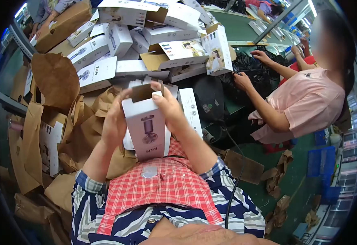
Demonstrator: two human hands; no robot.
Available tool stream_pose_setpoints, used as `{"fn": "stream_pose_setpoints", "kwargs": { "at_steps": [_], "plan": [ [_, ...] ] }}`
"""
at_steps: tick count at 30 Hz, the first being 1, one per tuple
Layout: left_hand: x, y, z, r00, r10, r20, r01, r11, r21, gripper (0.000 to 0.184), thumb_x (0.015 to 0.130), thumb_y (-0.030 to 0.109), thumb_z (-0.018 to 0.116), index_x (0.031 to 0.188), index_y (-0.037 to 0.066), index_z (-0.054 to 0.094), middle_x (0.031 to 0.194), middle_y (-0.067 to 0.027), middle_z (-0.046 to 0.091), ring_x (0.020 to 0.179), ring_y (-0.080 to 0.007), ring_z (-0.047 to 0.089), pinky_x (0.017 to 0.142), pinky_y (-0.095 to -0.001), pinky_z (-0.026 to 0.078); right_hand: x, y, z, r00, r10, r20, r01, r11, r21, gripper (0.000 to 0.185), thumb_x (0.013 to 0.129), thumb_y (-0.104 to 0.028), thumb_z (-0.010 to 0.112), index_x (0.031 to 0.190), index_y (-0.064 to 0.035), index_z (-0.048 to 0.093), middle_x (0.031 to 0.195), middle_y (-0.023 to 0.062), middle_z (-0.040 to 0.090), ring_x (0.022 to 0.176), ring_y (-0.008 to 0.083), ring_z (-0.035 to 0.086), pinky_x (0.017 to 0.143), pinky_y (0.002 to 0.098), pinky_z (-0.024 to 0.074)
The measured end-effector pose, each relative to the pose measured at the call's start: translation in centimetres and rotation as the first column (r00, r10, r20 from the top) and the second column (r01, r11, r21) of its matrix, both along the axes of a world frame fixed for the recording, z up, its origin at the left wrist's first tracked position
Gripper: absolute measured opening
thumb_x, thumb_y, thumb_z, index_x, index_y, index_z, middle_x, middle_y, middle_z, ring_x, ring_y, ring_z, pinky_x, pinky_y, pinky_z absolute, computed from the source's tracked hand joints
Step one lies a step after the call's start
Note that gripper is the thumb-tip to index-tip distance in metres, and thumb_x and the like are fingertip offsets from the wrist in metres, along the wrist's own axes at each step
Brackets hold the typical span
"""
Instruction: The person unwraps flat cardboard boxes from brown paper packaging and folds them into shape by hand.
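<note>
Upright in front of my apron is a white fan box [146, 132], printed with a purple picture of a fan and the word FAN. Its top end gapes, showing brown cardboard inside. My left hand [115, 114] presses along the box's left side, slightly blurred. On the opposite side my right hand [171, 108] grips the upper edge, thumb on the front corner. Just past my right wrist stands another white box [190, 112]. Behind the held box, some white flat pieces are partly hidden by it and my hands.
A heap of white fan boxes [99, 73], some with open flaps, fills the table ahead. Crumpled brown paper [93, 126] and cartons [29, 151] lie to the left. At right, a co-worker in a pink shirt [305, 106] handles black plastic bags [248, 75]. A black cable [240, 163] hangs near my right arm.
</note>
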State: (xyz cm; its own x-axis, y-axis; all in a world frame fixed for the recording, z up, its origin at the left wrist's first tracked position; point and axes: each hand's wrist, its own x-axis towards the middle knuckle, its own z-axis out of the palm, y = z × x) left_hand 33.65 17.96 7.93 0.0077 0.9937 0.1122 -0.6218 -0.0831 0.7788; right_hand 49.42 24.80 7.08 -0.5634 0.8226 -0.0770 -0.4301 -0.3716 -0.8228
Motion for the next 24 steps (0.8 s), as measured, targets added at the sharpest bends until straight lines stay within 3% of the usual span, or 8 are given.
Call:
{"fn": "stream_pose_setpoints", "kwargs": {
  "at_steps": [2, 5, 7, 8, 10, 14, 19, 24],
  "plan": [
    [0.1, -0.1, 0.4, 0.888, 0.114, -0.445, -0.229, 0.950, -0.213, 0.046, 0.079, 0.009, 0.049, 0.123, -0.001, 0.037, 0.106, -0.0103, 0.050, 0.089, -0.0128, 0.054, 0.076, -0.0237, 0.045, 0.2, 0.3, -0.2, 0.980, 0.118, 0.159, -0.118, 0.993, -0.012, 0.042, 0.083, -0.010, 0.049, 0.122, 0.0032, 0.041, 0.102, 0.0073, 0.053, 0.097, 0.0141, 0.051, 0.085, 0.0249, 0.0391],
    [0.2, -0.3, 0.3, 0.920, 0.073, -0.386, -0.200, 0.932, -0.302, 0.047, 0.072, -0.001, 0.040, 0.119, -0.001, 0.038, 0.101, -0.0083, 0.049, 0.082, -0.0112, 0.050, 0.072, -0.0209, 0.043, -0.1, -0.1, -0.9, 0.969, -0.030, 0.244, -0.021, 0.979, 0.201, 0.038, 0.083, -0.006, 0.048, 0.119, 0.0032, 0.043, 0.108, 0.0084, 0.051, 0.098, 0.0134, 0.049, 0.084, 0.0251, 0.0408],
    [0.0, 0.2, -0.6, 0.915, 0.165, -0.368, -0.247, 0.951, -0.186, 0.050, 0.073, -0.002, 0.040, 0.122, 0.001, 0.038, 0.103, -0.0077, 0.048, 0.078, -0.0103, 0.049, 0.066, -0.0205, 0.043, 0.3, 0.6, -0.6, 0.984, 0.163, -0.074, -0.170, 0.980, -0.103, 0.039, 0.093, -0.025, 0.042, 0.123, 0.0001, 0.042, 0.117, 0.0073, 0.049, 0.106, 0.0160, 0.049, 0.091, 0.0273, 0.0383],
    [-0.4, 0.4, -1.3, 0.890, 0.143, -0.433, -0.223, 0.965, -0.138, 0.051, 0.073, -0.003, 0.038, 0.123, 0.001, 0.037, 0.113, -0.0091, 0.044, 0.094, -0.0131, 0.048, 0.078, -0.0231, 0.043, 1.5, 0.3, -0.3, 0.944, 0.210, -0.255, -0.255, 0.953, -0.161, 0.038, 0.092, -0.025, 0.047, 0.122, -0.0013, 0.045, 0.115, 0.0060, 0.052, 0.109, 0.0152, 0.047, 0.093, 0.0267, 0.0360],
    [-0.2, 0.5, -1.0, 0.869, 0.074, -0.490, -0.152, 0.981, -0.121, 0.050, 0.075, -0.002, 0.038, 0.125, 0.001, 0.035, 0.120, -0.0096, 0.042, 0.107, -0.0158, 0.045, 0.089, -0.0258, 0.039, 1.6, 0.0, -0.4, 0.977, 0.212, 0.032, -0.199, 0.952, -0.232, 0.038, 0.089, -0.019, 0.049, 0.122, -0.0027, 0.045, 0.107, 0.0058, 0.056, 0.098, 0.0134, 0.053, 0.083, 0.0253, 0.0424],
    [-1.2, 1.1, 1.5, 0.946, -0.215, 0.242, 0.282, 0.913, -0.295, 0.049, 0.087, 0.010, 0.050, 0.131, 0.001, 0.032, 0.120, -0.0092, 0.048, 0.107, -0.0162, 0.049, 0.092, -0.0286, 0.038, 2.2, 0.3, -0.1, 0.961, 0.189, 0.201, -0.145, 0.966, -0.216, 0.042, 0.083, -0.009, 0.048, 0.125, -0.0008, 0.043, 0.104, 0.0070, 0.057, 0.091, 0.0128, 0.055, 0.078, 0.0245, 0.0441],
    [-2.0, 1.4, -2.1, 0.973, -0.230, -0.018, 0.209, 0.910, -0.359, 0.034, 0.072, -0.003, 0.044, 0.104, 0.000, 0.056, 0.105, -0.0079, 0.055, 0.095, -0.0153, 0.054, 0.082, -0.0259, 0.044, 2.8, 1.0, 0.7, 0.883, 0.238, 0.405, -0.405, 0.823, 0.399, 0.034, 0.089, -0.009, 0.045, 0.121, 0.0002, 0.049, 0.113, 0.0079, 0.056, 0.103, 0.0157, 0.051, 0.089, 0.0268, 0.0401],
    [-1.3, 1.1, -0.3, 0.967, -0.247, -0.062, 0.211, 0.912, -0.352, 0.022, 0.074, 0.000, 0.042, 0.079, -0.003, 0.063, 0.104, -0.0144, 0.059, 0.089, -0.0176, 0.056, 0.082, -0.0277, 0.044, 3.4, 2.6, 1.4, 0.743, 0.258, 0.618, -0.571, 0.726, 0.383, 0.030, 0.089, -0.020, 0.053, 0.113, -0.0018, 0.056, 0.102, 0.0105, 0.063, 0.094, 0.0164, 0.057, 0.083, 0.0274, 0.0441]
  ]
}}
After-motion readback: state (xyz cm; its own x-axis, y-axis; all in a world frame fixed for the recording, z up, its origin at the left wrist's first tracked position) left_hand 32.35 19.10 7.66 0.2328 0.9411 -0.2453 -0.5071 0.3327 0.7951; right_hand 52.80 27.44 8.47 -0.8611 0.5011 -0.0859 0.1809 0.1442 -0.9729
